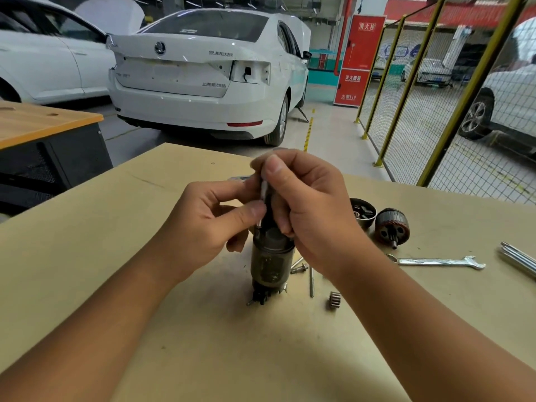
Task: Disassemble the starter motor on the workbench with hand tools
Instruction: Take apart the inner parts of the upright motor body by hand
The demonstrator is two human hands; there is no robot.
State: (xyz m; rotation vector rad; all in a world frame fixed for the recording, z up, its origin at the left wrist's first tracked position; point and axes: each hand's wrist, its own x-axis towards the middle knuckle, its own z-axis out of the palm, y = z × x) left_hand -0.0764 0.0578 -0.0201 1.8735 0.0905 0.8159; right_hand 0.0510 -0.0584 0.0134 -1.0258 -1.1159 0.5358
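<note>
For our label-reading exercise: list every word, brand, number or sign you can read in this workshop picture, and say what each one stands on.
"SUPERB": boot lid of the white car, right of its round badge.
"119", after a character: foot of the red cabinet.
Chinese characters at the red cabinet's top and middle: present, too blurred to quote.
Chinese script low on the boot lid: too small to read.
Starter motor, wrench: no legible marking.

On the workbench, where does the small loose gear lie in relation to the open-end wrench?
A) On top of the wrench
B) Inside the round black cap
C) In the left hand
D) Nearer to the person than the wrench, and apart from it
D: the small gear lies alone on the workbench, lower in the view than the open-end wrench, with bare board between them.
</note>
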